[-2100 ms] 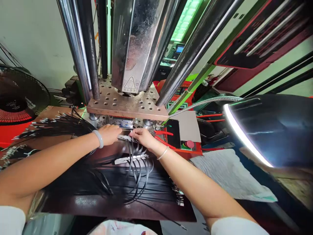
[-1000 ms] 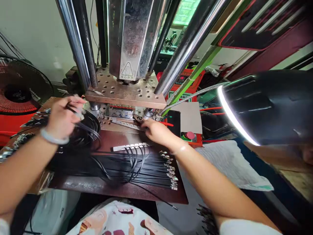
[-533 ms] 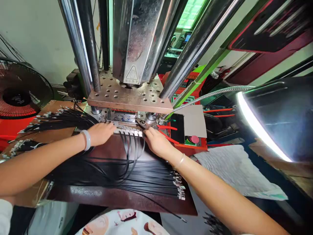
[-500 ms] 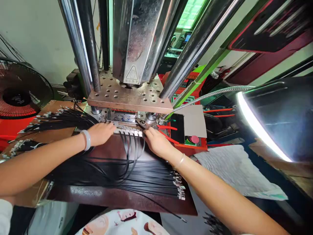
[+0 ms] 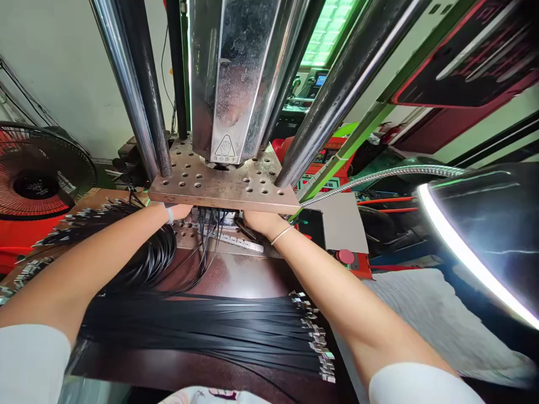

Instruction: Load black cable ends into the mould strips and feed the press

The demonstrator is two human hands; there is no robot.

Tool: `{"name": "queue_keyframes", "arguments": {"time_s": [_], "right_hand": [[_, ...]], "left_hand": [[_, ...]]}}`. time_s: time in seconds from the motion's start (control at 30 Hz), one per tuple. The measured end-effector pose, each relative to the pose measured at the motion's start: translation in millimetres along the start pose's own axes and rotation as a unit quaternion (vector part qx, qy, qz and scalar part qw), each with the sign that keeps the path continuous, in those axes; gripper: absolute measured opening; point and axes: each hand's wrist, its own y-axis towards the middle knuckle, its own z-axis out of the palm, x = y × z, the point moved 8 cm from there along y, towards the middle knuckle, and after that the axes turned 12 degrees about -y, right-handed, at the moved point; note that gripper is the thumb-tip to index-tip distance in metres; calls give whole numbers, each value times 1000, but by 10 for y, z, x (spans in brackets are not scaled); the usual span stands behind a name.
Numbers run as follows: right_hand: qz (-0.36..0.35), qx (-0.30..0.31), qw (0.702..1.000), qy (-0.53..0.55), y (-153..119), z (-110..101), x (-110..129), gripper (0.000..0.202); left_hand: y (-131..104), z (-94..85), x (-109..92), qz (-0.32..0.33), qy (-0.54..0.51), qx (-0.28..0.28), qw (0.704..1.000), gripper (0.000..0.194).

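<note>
Both my hands reach under the drilled steel plate (image 5: pixel 227 193) of a press. My left hand (image 5: pixel 182 211) is at the left of a row of black flat cables (image 5: pixel 205 233), its fingers hidden by the plate. My right hand (image 5: pixel 263 221) is at the right of that row, fingertips also out of sight. The cables hang from under the plate and curve down onto the brown board. A silver notched metal strip (image 5: pixel 240 241) lies in front of the press opening, behind the hanging cables. Dark plier jaws (image 5: pixel 248 229) show beside my right hand.
More black cables (image 5: pixel 189 325) with metal connectors lie across the brown board (image 5: pixel 138 367). Another bundle (image 5: pixel 147 252) is coiled at left. A fan (image 5: pixel 40 179) stands left; a red button (image 5: pixel 345 257), a white cloth (image 5: pixel 421 314) and a lit lamp (image 5: pixel 475 264) are right.
Both hands have moved forward from the front strip to under the plate, and the row of cables has gone with them. The silver strip now lies free of my hands.
</note>
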Motion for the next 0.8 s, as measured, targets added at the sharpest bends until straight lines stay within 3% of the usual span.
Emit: {"name": "queue_keyframes", "arguments": {"time_s": [0.13, 0.27, 0.4, 0.47, 0.57, 0.63, 0.8], "right_hand": [[-77, 16, 996, -42, -154, 6, 282, 51], [-17, -30, 994, -104, -206, -86, 215, 44], [-12, -81, 989, -121, -167, -132, 247, 44], [-23, -76, 989, -126, -132, -93, 290, 39], [-27, -56, 990, -123, -122, -7, 299, 36], [-30, -48, 992, -116, -136, 46, 285, 35], [-5, -38, 994, -99, -84, 96, 223, 35]], "left_hand": [[-206, 65, -179, 35, 55, 70, 995, 52], [-602, 4, -351, 2, 152, 46, 987, 33], [-951, 327, -630, 31, 225, 140, 964, 20], [-956, 367, -730, 21, 198, 138, 970, 22], [-867, 228, -780, -10, 157, 73, 985, 28], [-868, 168, -735, -28, 184, 51, 981, 28], [-952, 439, -639, -13, 204, 124, 971, 23]]}}
